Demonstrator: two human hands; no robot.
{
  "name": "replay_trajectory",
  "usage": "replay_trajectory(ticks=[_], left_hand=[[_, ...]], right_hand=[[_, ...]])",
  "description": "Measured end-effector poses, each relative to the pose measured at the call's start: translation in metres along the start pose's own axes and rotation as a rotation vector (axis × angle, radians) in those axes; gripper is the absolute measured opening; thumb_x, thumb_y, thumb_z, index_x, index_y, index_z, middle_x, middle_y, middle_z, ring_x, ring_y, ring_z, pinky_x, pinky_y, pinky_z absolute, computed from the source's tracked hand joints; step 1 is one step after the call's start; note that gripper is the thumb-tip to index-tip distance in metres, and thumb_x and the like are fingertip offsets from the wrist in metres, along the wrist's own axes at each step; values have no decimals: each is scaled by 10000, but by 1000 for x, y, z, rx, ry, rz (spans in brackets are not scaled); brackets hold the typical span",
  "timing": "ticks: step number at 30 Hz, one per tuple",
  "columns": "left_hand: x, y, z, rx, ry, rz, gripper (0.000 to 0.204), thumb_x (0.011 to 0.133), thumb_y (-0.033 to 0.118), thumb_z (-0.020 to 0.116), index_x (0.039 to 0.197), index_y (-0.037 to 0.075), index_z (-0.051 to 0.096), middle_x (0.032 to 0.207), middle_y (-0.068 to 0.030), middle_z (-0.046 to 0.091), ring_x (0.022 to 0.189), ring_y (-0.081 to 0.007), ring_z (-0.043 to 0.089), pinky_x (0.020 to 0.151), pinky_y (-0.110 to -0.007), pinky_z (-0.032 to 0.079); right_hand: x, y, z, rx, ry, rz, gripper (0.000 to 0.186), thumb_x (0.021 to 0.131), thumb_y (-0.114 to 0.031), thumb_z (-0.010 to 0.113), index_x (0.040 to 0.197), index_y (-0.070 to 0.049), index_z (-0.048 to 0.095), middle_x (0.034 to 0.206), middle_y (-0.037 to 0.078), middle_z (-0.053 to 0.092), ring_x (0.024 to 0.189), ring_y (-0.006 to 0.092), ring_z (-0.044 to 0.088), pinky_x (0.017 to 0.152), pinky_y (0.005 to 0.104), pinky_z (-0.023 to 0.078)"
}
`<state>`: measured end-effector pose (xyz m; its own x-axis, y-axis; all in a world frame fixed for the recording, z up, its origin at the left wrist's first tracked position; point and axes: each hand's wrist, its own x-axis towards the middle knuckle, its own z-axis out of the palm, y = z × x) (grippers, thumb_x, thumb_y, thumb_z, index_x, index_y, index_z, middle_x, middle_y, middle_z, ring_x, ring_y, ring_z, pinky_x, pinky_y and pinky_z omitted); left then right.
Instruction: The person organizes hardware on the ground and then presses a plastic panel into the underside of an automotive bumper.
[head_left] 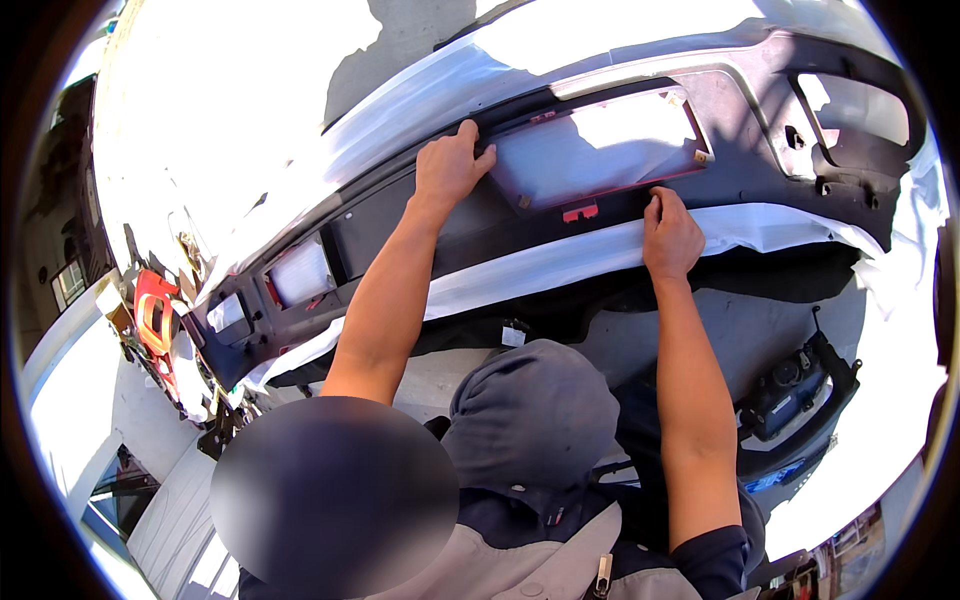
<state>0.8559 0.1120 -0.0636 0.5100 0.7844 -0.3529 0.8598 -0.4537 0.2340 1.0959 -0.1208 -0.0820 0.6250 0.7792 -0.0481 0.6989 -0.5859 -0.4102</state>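
Panel [520, 235] is lying beneath both hands, long axis running eight to two o'clock. Left hand [450, 168] is touching its far side; right hand [673, 232], at four o'clock from the left, its near side. Whether either grip is clasping it, I cannot tell.

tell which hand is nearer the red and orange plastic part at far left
Left: the left hand is right of the part; the right hand is much farther right.
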Motion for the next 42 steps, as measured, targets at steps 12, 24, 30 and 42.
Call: replay_trajectory(ticks=[12, 24, 30, 42], left_hand=[[-30, 0, -4, -257, 19, -118, 528, 930, 428, 694, 1261, 41, 557, 825, -101, 676, 774, -288, 666, 718, -409, 516], [-191, 72, -103, -677, -244, -309, 295, 999, 264, 638, 1173, 26, 633, 857, -70, 656, 775, -166, 608, 743, -324, 499], [-293, 124, -205, -877, -286, -449, 255, 985, 194, 660, 1182, 33, 638, 863, -23, 636, 777, -106, 569, 746, -284, 491], [-413, 49, -304, -1349, -258, -385, 320, 892, 93, 762, 1202, 64, 690, 998, -18, 596, 882, -96, 609, 752, -262, 508]], right_hand=[[3, 0, -7, 63, -16, 19, 143, 984, -215, 584, 1059, -130, 672, 1012, 47, 734, 870, 297, 701, 729, 410, 556], [7, 43, -136, 473, -674, 212, 236, 1033, -205, 549, 1089, -15, 678, 789, 74, 625, 679, 122, 562, 640, 284, 452], [-88, -42, -238, 918, -1004, 567, 320, 1016, -72, 460, 1276, -7, 635, 925, 28, 653, 707, 60, 551, 599, 217, 450], [-169, -318, -313, 1066, -1404, 428, 307, 1042, -93, 531, 1327, 13, 573, 877, 26, 645, 738, 76, 593, 607, 225, 462]])
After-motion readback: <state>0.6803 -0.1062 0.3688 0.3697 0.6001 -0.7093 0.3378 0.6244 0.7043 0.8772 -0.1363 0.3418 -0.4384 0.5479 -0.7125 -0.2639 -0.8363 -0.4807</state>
